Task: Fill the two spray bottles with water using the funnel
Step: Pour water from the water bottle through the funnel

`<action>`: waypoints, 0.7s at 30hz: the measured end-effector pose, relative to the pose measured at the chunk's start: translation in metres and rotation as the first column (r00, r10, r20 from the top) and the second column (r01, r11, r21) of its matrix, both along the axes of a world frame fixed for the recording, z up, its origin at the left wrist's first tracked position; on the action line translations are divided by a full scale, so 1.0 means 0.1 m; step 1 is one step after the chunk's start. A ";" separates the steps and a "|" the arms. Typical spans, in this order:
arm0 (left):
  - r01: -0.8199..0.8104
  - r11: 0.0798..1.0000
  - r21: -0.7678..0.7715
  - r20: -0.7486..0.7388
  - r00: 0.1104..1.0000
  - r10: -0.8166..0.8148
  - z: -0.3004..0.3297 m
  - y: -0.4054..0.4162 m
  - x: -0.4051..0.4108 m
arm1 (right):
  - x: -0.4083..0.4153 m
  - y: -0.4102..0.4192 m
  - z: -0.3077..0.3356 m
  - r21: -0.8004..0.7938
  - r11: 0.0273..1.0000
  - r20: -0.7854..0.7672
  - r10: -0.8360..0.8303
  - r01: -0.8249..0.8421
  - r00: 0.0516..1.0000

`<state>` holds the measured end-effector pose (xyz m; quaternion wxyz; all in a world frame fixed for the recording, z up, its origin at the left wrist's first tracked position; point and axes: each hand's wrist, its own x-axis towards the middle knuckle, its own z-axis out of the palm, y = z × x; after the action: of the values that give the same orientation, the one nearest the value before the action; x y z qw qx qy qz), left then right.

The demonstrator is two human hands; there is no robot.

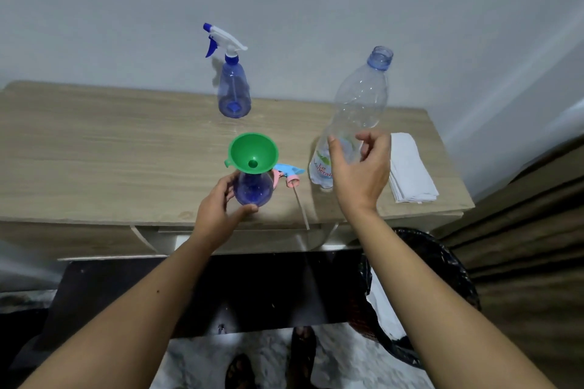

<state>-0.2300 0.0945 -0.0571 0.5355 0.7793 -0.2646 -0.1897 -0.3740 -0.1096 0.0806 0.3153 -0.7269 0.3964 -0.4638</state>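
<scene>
— Where's the green plastic funnel?
— Seated in the neck of the blue translucent spray bottle, which the left hand grips.
— And the right hand?
— Fingers loosely parted, beside the clear uncapped plastic water bottle on the wooden table.

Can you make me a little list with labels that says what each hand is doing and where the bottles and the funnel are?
left hand: holds the near blue plastic spray bottle on the wooden table
green plastic funnel: sits in that bottle's open neck
right hand: fingers loose beside the clear plastic water bottle, which stands uncapped and looks empty
pink and blue spray head: lies off, beside the near bottle
far blue spray bottle: upright, spray head on
folded white cloth: at the table's right
</scene>
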 end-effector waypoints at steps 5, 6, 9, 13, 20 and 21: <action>-0.007 1.000 0.009 0.029 1.000 0.007 0.01 0.00 -0.02 | 0.07 -0.24 -0.12 0.068 0.998 -0.055 0.023 -0.019 0.998; -0.004 1.000 0.005 0.030 1.000 0.004 0.01 0.00 -0.02 | 0.09 -0.27 -0.13 0.106 0.992 -0.066 0.075 -0.068 0.995; 0.000 1.000 -0.003 0.022 1.000 0.000 0.00 0.00 -0.02 | 0.14 -0.30 -0.13 0.165 0.972 -0.049 0.177 -0.167 0.983; -0.008 1.000 -0.010 0.017 1.000 0.008 -0.01 0.01 -0.01 | 0.17 -0.33 -0.17 0.185 0.959 -0.042 0.228 -0.217 0.973; -0.004 1.000 -0.001 0.034 0.999 0.004 -0.06 0.02 0.02 | 0.17 -0.26 -0.18 0.157 0.963 -0.010 0.222 -0.218 0.975; -0.004 1.000 0.005 0.040 0.999 0.004 -0.06 0.02 0.02 | 0.16 -0.25 -0.18 0.144 0.964 -0.007 0.226 -0.223 0.974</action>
<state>-0.2276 0.0965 -0.0634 0.5286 0.7847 -0.2732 -0.1737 -0.3577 -0.1347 0.0624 0.4121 -0.7481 0.3475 -0.3869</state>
